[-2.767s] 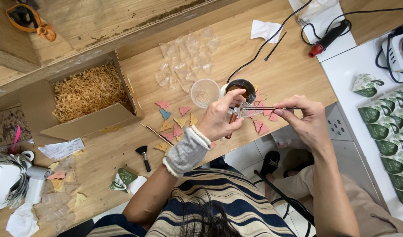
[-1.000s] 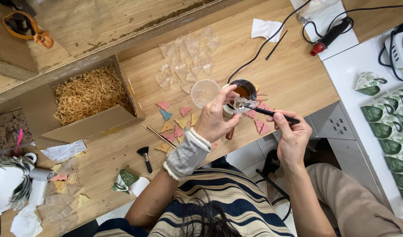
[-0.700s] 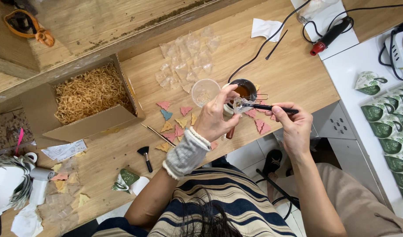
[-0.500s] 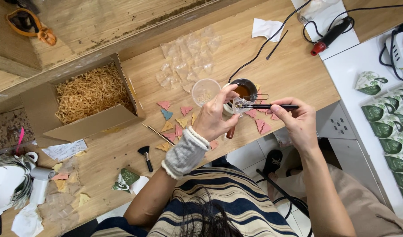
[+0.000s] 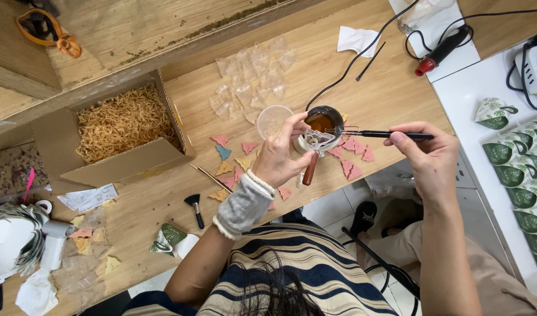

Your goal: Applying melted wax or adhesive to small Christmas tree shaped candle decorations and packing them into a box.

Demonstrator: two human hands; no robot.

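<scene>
the left hand (image 5: 283, 155) pinches a small pale piece (image 5: 316, 138) between fingertips, just over the rim of a small dark pot of amber liquid (image 5: 323, 121) on the wooden workbench (image 5: 350, 82). the right hand (image 5: 427, 157) grips a slim black tool (image 5: 391, 134) held level, its tip reaching the piece. a clear plastic cup (image 5: 273, 120) stands beside the pot. pink, yellow and blue triangular pieces (image 5: 233, 158) lie scattered around. a cardboard box of straw shreds (image 5: 122, 126) sits well apart, and a small black brush (image 5: 194, 209) lies near the table edge.
</scene>
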